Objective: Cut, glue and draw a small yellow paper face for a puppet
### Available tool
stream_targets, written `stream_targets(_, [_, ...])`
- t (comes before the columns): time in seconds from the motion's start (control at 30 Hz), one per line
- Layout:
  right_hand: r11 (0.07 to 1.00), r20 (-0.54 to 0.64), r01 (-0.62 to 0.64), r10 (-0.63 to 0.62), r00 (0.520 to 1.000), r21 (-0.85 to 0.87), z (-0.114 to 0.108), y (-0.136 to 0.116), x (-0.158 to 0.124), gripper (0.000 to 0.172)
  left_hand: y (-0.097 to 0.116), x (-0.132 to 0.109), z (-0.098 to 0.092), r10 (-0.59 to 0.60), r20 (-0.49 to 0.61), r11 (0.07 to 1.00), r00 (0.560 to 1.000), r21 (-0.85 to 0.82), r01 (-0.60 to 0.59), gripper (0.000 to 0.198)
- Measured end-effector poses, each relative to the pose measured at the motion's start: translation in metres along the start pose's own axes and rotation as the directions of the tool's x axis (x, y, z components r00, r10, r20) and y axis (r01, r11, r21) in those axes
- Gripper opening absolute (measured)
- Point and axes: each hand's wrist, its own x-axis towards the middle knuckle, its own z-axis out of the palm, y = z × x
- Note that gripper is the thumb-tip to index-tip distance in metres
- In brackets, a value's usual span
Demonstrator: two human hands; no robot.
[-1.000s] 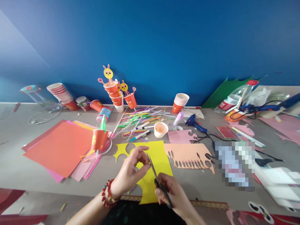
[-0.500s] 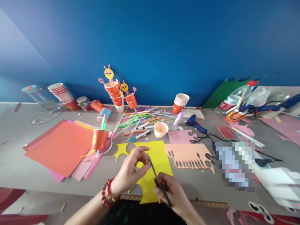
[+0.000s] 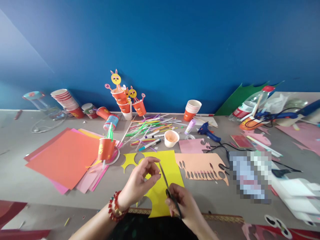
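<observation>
Over the yellow paper [image 3: 172, 166], my right hand [image 3: 183, 203] grips black-handled scissors [image 3: 163, 175]. Their blades point up and look nearly closed. Just left of the blades is my left hand [image 3: 143, 178], with red bead bracelets at the wrist. Its thumb and a finger are pressed together beside the scissors, while the index finger curves above. Whatever they pinch is too small or hidden to make out. Rounded cut-outs run along the left side of the yellow paper, which hangs over the table's front edge.
Peach paper [image 3: 200, 163] with cut holes lies to the right, below a blue glue gun [image 3: 210, 132]. A small white cup [image 3: 171, 138] stands before scattered straws [image 3: 150, 128]. A red cup [image 3: 106, 150] is beside coloured sheets [image 3: 60, 160] on the left. Bunny-faced cups [image 3: 118, 95] stand behind.
The scissors have shifted slightly, their tips now closer to my left index fingertip. Both hands stay in nearly the same place.
</observation>
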Motion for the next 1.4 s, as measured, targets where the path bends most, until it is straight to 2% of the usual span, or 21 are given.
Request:
stream_targets(0.2, [0.997,0.031,0.076,-0.076,0.997,-0.006,-0.003,-0.012,-0.003,0.060,-0.004,0.003,0.002,-0.141,-0.054,0.982,0.989,-0.137,0.133,0.027])
stream_targets(0.4, [0.998,0.042,0.065,-0.064,0.997,-0.006,-0.001,-0.010,-0.003,0.059,-0.007,0.004,0.004,-0.174,-0.047,0.932,0.984,-0.329,0.150,0.017])
stream_targets(0.77, [0.999,0.036,0.048,-0.047,0.998,-0.025,0.000,-0.006,-0.004,0.058,-0.012,0.003,0.014,-0.167,-0.093,0.864,0.982,-0.494,0.100,0.018])
stream_targets(1.07, [0.997,0.032,0.060,-0.058,0.998,-0.056,-0.001,-0.002,-0.004,0.054,-0.012,0.003,0.022,-0.135,-0.133,0.876,0.982,-0.480,0.055,0.020])
stream_targets(1.2, [0.997,0.013,0.059,-0.059,0.998,-0.057,0.000,-0.002,-0.003,0.054,-0.012,0.000,0.023,-0.165,-0.120,0.874,0.979,-0.478,0.088,0.019])
stream_targets(1.4, [0.998,0.007,0.051,-0.051,0.999,-0.026,0.001,-0.004,-0.002,0.056,-0.012,-0.004,0.026,-0.215,-0.038,0.868,0.976,-0.465,0.173,0.022])
